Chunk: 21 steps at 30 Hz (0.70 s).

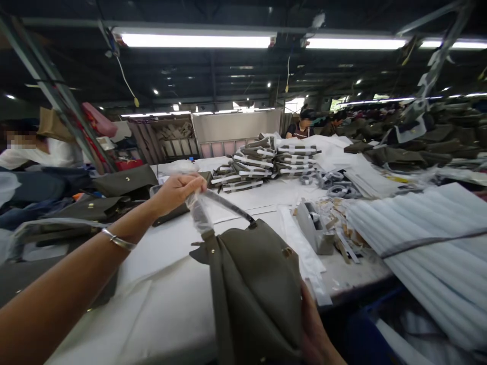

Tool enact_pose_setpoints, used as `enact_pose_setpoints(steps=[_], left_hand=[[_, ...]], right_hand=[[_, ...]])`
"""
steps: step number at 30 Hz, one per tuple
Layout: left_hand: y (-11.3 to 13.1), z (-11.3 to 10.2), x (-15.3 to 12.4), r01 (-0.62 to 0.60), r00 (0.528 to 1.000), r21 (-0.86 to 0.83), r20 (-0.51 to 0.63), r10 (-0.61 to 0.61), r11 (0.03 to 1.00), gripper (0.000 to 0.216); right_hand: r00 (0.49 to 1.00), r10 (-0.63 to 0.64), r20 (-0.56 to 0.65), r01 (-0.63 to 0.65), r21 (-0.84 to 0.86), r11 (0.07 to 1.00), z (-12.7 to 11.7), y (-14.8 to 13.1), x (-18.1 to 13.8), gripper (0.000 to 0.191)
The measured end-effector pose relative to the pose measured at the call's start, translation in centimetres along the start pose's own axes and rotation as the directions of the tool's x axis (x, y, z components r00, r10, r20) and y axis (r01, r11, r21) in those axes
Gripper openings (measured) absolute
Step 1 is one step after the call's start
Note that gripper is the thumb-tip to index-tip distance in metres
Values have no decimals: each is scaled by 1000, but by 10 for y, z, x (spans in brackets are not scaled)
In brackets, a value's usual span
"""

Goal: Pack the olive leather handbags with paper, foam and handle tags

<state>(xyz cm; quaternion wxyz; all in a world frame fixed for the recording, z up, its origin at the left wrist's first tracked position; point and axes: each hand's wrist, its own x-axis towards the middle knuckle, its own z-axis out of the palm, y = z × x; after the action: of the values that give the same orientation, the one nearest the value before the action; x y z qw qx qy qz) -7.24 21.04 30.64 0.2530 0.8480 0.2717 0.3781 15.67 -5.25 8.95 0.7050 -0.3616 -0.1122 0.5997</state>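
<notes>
An olive-green handbag (254, 289) stands upright on the white table (167, 299) right in front of me. Clear plastic wrap (200, 213) covers its curved handle. My left hand (177, 191) is pinched shut on that wrap at the top left end of the handle; a silver bangle sits on the wrist. My right hand (314, 329) grips the bag's lower right side, mostly hidden behind it.
Stacks of wrapped bags (266, 162) lie mid-table. A tape dispenser (314, 225) and paper scraps sit to the right, beside white foam sheets (429, 238). More olive bags (122, 182) lie at left. Other people sit at the far left and behind the table.
</notes>
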Motion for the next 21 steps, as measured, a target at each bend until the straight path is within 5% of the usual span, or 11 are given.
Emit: enact_pose_setpoints(steps=[4,7,9,11,14,16,21], left_hand=[[-50,5,-27,186,982,235,-67,-175,954,52],[-59,18,-74,275,961,238,-89,-261,932,54],[-48,34,-117,290,957,236,-58,-284,927,52],[-32,56,-165,248,965,246,20,-260,937,44],[-13,98,-233,116,976,380,129,-177,918,48],[-11,124,-269,72,977,512,137,-165,856,70],[-34,157,-302,151,984,542,0,-180,826,83]], right_hand=[[995,58,-86,-61,-40,997,-18,7,-22,78],[990,38,-133,-84,-358,930,-43,7,-38,82],[982,-161,-96,62,-643,763,-54,0,-43,64],[912,-405,70,262,-859,441,-55,-12,-42,48],[805,-457,378,424,-906,-2,-42,-28,-23,45],[802,-367,470,467,-878,-104,-31,-34,-2,54],[820,-259,511,504,-858,-97,-33,-27,30,52]])
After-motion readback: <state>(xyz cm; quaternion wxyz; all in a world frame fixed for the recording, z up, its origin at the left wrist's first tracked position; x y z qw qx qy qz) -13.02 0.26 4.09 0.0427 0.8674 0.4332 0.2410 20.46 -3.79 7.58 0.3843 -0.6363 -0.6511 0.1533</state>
